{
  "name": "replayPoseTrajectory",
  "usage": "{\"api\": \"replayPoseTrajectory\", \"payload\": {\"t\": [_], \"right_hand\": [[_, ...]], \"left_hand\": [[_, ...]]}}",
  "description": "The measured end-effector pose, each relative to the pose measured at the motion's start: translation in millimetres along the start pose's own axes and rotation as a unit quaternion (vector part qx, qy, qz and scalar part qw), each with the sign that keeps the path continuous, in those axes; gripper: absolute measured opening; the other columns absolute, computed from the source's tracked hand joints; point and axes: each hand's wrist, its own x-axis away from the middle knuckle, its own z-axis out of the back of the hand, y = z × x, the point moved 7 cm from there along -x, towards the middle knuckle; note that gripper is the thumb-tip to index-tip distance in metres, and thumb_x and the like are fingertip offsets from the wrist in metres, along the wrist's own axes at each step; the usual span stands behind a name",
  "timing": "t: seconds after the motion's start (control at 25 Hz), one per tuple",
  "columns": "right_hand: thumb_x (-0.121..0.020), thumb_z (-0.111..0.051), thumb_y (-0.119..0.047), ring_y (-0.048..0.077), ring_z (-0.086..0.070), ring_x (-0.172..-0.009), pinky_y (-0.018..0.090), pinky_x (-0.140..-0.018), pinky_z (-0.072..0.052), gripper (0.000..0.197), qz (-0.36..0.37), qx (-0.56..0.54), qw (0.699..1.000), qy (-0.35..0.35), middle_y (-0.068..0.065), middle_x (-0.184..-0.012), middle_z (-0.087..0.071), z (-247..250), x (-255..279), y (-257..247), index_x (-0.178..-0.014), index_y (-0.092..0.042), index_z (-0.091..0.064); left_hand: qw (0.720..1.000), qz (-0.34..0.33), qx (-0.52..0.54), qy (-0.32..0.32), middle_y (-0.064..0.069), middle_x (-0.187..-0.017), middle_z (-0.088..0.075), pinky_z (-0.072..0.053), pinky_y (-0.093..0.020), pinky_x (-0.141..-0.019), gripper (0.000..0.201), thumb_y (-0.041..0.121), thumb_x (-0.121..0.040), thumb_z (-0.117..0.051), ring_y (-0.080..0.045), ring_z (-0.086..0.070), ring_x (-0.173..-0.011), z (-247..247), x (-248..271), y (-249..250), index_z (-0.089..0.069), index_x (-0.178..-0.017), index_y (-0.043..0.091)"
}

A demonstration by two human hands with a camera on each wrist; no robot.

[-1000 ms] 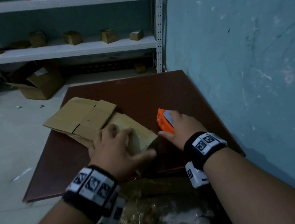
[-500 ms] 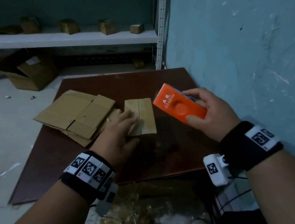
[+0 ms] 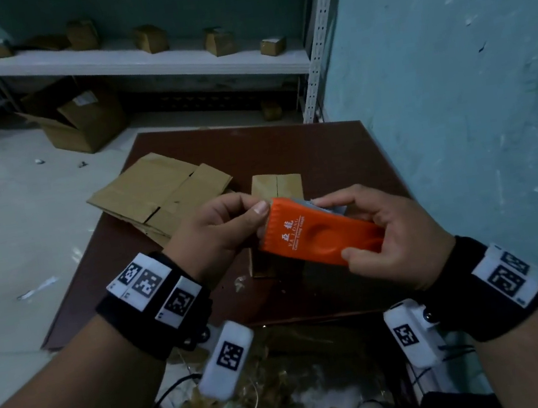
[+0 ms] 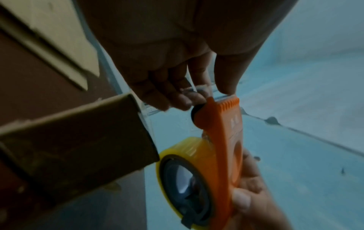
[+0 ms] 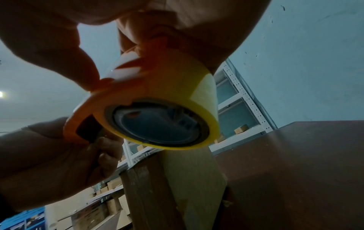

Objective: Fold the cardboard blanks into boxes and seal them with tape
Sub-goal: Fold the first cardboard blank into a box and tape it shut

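An orange tape dispenser [image 3: 320, 234] with a yellowish tape roll [image 4: 189, 155] [image 5: 163, 99] hangs above the table. My right hand [image 3: 393, 238] grips its rear end. At the toothed front edge, my left hand [image 3: 226, 230] pinches with thumb and fingers [image 4: 177, 99]; whether tape is caught between them I cannot tell. A small folded cardboard box [image 3: 275, 185] [image 5: 177, 179] stands upright on the brown table [image 3: 322, 148], just behind and below the dispenser, untouched. Flat cardboard blanks [image 3: 158, 191] lie stacked to its left.
A blue wall [image 3: 471, 106] runs close along the table's right side. White shelving [image 3: 123, 61] with several small boxes stands behind, and an open carton [image 3: 83, 119] sits on the floor. Crumpled plastic and cables [image 3: 288, 401] lie below the table's near edge.
My right hand lifted the dispenser off the table and brought it over the box. My left hand let go of the folded box and came up to pinch the dispenser's front edge.
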Motion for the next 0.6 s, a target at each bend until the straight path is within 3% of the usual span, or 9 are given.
{"api": "replayPoseTrajectory", "payload": {"t": [0.16,0.28,0.36,0.4,0.44,0.52,0.6], "right_hand": [[-0.075,-0.074,-0.04,0.008,-0.068,-0.113,0.021,-0.081,-0.058,0.063,0.012,-0.024,1.0,0.01,-0.02,-0.132,-0.064,2,1,-3,-0.136,-0.04,-0.059],[-0.078,-0.079,-0.049,0.006,-0.069,-0.111,0.019,-0.079,-0.058,0.057,0.011,-0.03,0.999,0.027,-0.02,-0.129,-0.065,4,3,-5,-0.131,-0.038,-0.062],[-0.076,-0.083,-0.056,0.001,-0.068,-0.11,0.016,-0.08,-0.057,0.056,0.009,-0.008,0.999,0.042,-0.025,-0.125,-0.065,6,4,-7,-0.126,-0.039,-0.064],[-0.076,-0.084,-0.058,0.0,-0.067,-0.11,0.016,-0.081,-0.057,0.056,0.005,0.005,0.999,0.045,-0.026,-0.124,-0.065,6,3,-7,-0.125,-0.04,-0.065],[-0.077,-0.083,-0.061,-0.002,-0.066,-0.109,0.017,-0.081,-0.057,0.055,-0.002,0.02,0.999,0.042,-0.028,-0.123,-0.065,4,2,-6,-0.125,-0.042,-0.065],[-0.077,-0.078,-0.066,-0.005,-0.065,-0.109,0.017,-0.081,-0.056,0.055,-0.016,0.051,0.998,0.034,-0.032,-0.121,-0.064,1,-1,-2,-0.126,-0.047,-0.063],[-0.077,-0.077,-0.069,-0.007,-0.065,-0.106,0.016,-0.082,-0.054,0.054,-0.018,0.079,0.995,0.053,-0.032,-0.118,-0.066,8,-1,2,-0.125,-0.047,-0.065]], "left_hand": [[0.995,0.02,0.092,0.021,-0.016,-0.084,-0.07,-0.059,-0.033,-0.073,0.013,0.014,-0.086,-0.068,-0.028,-0.064,-0.08,0,3,0,-0.072,-0.086,0.002],[0.996,0.042,0.08,0.014,-0.019,-0.094,-0.074,-0.06,-0.041,-0.082,0.013,0.009,-0.08,-0.07,-0.036,-0.064,-0.09,1,7,-5,-0.078,-0.089,0.006],[0.997,0.049,0.048,0.022,-0.018,-0.097,-0.077,-0.062,-0.047,-0.083,0.012,0.01,-0.079,-0.074,-0.033,-0.072,-0.091,2,9,-6,-0.078,-0.09,0.008],[0.998,0.033,-0.016,0.042,-0.013,-0.096,-0.078,-0.062,-0.045,-0.083,0.01,0.013,-0.08,-0.076,-0.029,-0.075,-0.091,4,10,-3,-0.078,-0.09,0.011],[0.991,0.009,-0.113,0.07,-0.006,-0.094,-0.08,-0.061,-0.04,-0.083,0.006,0.015,-0.083,-0.077,-0.021,-0.076,-0.091,6,12,1,-0.078,-0.089,0.017],[0.95,-0.051,-0.282,0.12,0.006,-0.089,-0.078,-0.058,-0.02,-0.075,0.01,0.018,-0.089,-0.077,-0.003,-0.074,-0.086,2,15,12,-0.075,-0.09,0.027],[0.928,-0.09,-0.322,0.164,0.01,-0.088,-0.074,-0.053,-0.013,-0.068,0.02,0.016,-0.089,-0.078,0.002,-0.07,-0.082,3,17,19,-0.068,-0.091,0.034]]}}
